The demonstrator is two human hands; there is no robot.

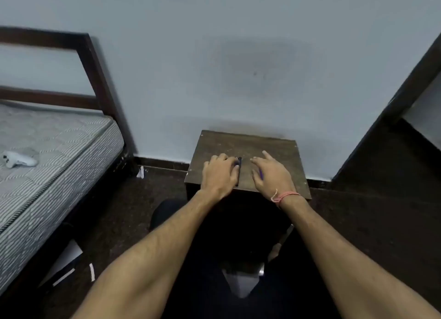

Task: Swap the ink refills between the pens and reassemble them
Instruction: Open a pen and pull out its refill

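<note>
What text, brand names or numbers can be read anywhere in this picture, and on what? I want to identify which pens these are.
None can be read.
The dark pen under the left hand: no print can be made out; too small and blurred.
The purple pen beneath the right hand: mostly hidden, nothing legible.
The small wooden table, the white controller on the mattress and the wall: no lettering visible.

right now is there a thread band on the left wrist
No, the pinkish thread band sits on the right wrist, behind the right hand.
</note>
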